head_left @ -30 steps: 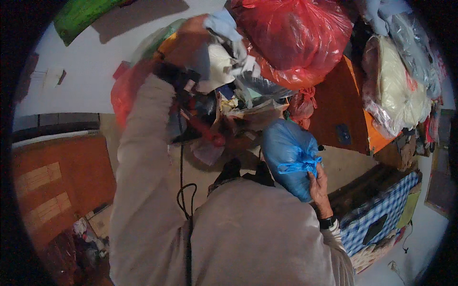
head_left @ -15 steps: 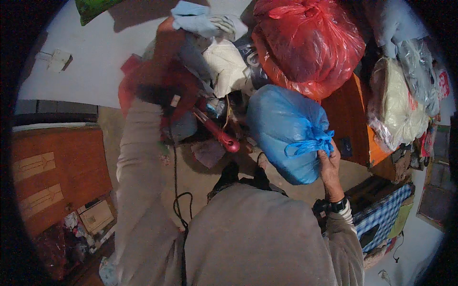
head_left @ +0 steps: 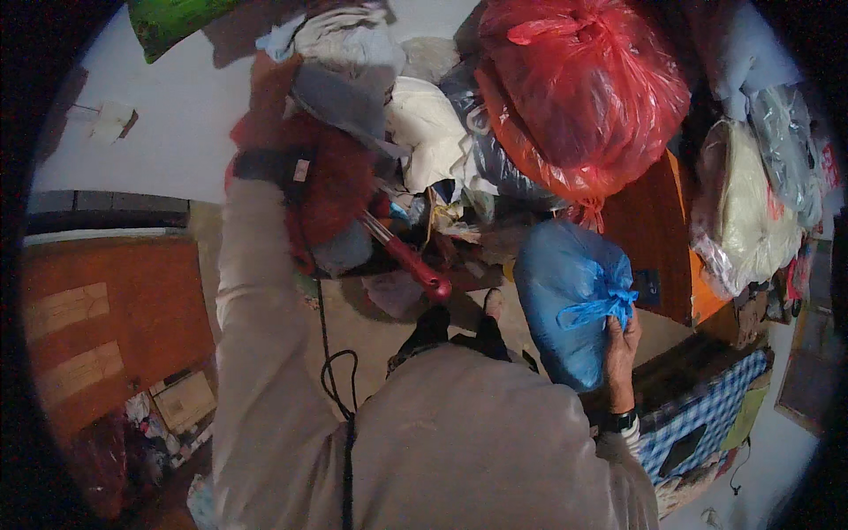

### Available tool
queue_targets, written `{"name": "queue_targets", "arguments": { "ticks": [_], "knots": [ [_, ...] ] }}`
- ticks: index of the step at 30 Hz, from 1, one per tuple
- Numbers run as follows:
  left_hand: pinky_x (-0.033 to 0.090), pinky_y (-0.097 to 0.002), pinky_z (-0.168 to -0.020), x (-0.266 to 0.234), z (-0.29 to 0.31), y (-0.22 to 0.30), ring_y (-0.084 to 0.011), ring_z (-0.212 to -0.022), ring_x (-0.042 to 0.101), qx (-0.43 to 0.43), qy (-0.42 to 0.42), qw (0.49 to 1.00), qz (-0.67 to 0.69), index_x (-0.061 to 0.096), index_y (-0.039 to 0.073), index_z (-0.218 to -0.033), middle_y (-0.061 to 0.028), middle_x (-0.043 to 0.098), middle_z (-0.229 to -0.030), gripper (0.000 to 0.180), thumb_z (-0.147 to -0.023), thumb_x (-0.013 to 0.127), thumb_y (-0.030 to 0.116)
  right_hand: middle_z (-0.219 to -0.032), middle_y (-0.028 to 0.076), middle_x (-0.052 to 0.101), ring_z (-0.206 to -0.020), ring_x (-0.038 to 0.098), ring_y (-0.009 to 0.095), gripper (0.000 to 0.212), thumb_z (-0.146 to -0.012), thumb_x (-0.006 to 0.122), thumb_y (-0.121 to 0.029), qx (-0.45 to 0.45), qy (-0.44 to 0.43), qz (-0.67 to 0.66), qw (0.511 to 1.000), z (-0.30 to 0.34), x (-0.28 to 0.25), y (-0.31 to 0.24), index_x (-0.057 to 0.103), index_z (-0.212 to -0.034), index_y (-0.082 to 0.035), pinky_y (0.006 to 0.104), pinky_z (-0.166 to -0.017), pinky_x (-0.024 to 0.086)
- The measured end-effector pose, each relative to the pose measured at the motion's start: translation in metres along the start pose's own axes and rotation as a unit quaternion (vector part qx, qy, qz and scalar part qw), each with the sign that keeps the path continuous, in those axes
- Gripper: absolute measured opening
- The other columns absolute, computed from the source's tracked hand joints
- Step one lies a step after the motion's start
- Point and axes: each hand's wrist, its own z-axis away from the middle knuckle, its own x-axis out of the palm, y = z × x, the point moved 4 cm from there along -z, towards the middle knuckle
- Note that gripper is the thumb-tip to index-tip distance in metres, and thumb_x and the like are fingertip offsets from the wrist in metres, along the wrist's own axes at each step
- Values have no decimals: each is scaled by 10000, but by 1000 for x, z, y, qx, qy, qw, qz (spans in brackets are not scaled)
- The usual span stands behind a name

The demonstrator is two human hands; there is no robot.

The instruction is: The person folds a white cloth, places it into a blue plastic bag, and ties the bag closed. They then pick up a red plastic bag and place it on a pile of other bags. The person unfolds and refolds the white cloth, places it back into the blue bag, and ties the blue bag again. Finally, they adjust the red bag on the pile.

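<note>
My right hand (head_left: 624, 343), with a dark watch at the wrist, grips the knotted top of a full blue plastic bag (head_left: 561, 305), which hangs tilted at my right front. My left arm reaches far forward over a red rounded thing (head_left: 340, 181). My left hand (head_left: 268, 84) is dim and blurred; its fingers close on a bunch of pale blue and white cloth (head_left: 344, 40), their tips hidden. Beneath that lie a grey cloth (head_left: 340, 97) and a cream cloth (head_left: 426, 124). A red handle (head_left: 420, 269) sticks out toward me below the pile.
A large knotted red plastic bag (head_left: 583, 97) stands at the far right, above an orange-brown wooden cabinet (head_left: 649, 208). Clear and yellowish bags (head_left: 746, 203) hang beside it. A brown cabinet (head_left: 124, 309) is on the left. A black cord (head_left: 324, 318) hangs near my left arm.
My left hand has moved left with the pale cloth, uncovering more of the pile. My right hand has brought the blue bag lower, nearer and slightly right, away from the red bag.
</note>
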Motion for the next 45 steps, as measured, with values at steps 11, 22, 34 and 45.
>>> {"name": "queue_targets", "arguments": {
  "ticks": [11, 22, 34, 45],
  "knots": [
    [492, -395, -732, 8, 17, -33, -326, -911, 645, -118, -124, 979, -109, 678, 39, -891, -176, 667, -932, 453, -754, 639, 469, -928, -3, 547, -848, 480, 95, 298, -919, 526, -132, 51, 2, -44, 998, 7, 0, 21, 528, -1196, -23, 246, -767, 404],
    [493, -398, -734, -13, 85, 127, -313, -850, 607, 411, 49, 826, 383, 622, 78, -985, -117, 617, -961, 358, -732, 673, 325, -1051, 41, 584, -963, 520, 147, 330, -915, 523, -126, 20, -25, -58, 998, 7, -2, 30, 510, -1219, 3, 291, -885, 401],
    [386, -403, -748, 184, 142, 131, -245, -949, 566, 563, -242, 785, -86, 576, 85, -1038, -68, 584, -905, 705, -463, 827, 407, -1075, 41, 589, -987, 526, 155, 290, -904, 514, -83, 9, -6, 4, 1000, 35, -17, 47, 539, -1184, -15, 304, -892, 407],
    [368, -518, -815, 216, 150, 125, -230, -941, 547, 453, -280, 789, -307, 643, 110, -942, -49, 610, -885, 328, -645, 655, 248, -1101, 64, 580, -1025, 516, 173, 300, -912, 490, -86, 45, 3, 2, 999, 41, -20, 44, 517, -1200, -9, 313, -917, 391]
  ]
}}
